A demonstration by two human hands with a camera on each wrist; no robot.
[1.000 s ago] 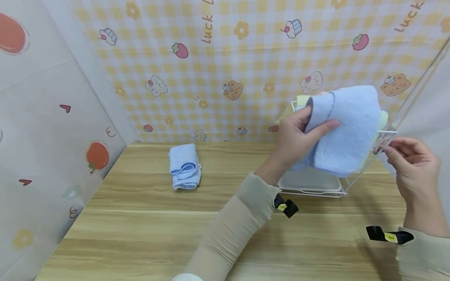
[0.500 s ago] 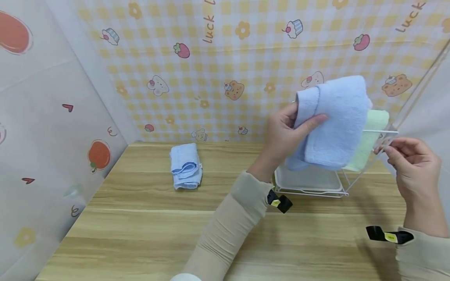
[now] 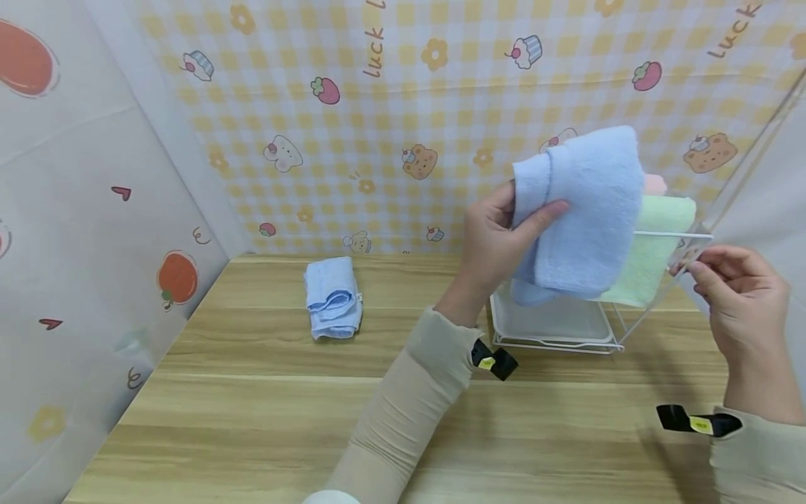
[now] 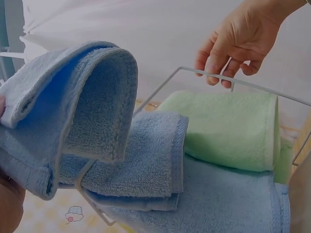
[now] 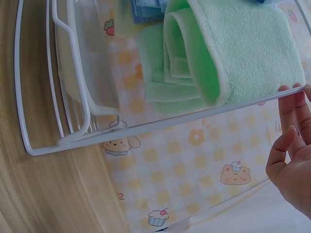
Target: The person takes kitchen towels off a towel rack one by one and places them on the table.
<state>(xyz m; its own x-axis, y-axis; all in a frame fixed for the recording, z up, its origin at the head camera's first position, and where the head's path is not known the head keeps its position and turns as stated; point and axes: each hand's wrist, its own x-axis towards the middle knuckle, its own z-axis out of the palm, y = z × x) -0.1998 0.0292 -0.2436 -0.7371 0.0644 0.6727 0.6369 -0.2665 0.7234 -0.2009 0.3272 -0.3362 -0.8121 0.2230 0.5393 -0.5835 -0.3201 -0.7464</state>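
Blue towel [image 3: 582, 217] is hanging near three o'clock in the head view, the left hand's [image 3: 494, 234] fingers clamping it, while right-hand fingers [image 3: 710, 280] are pinching the white rack [image 5: 184, 117] at its four o'clock.

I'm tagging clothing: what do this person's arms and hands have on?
Long beige sleeves. At each wrist shows a black strap with a yellow label, its print too small to read. The left hand and right hand are ungloved.
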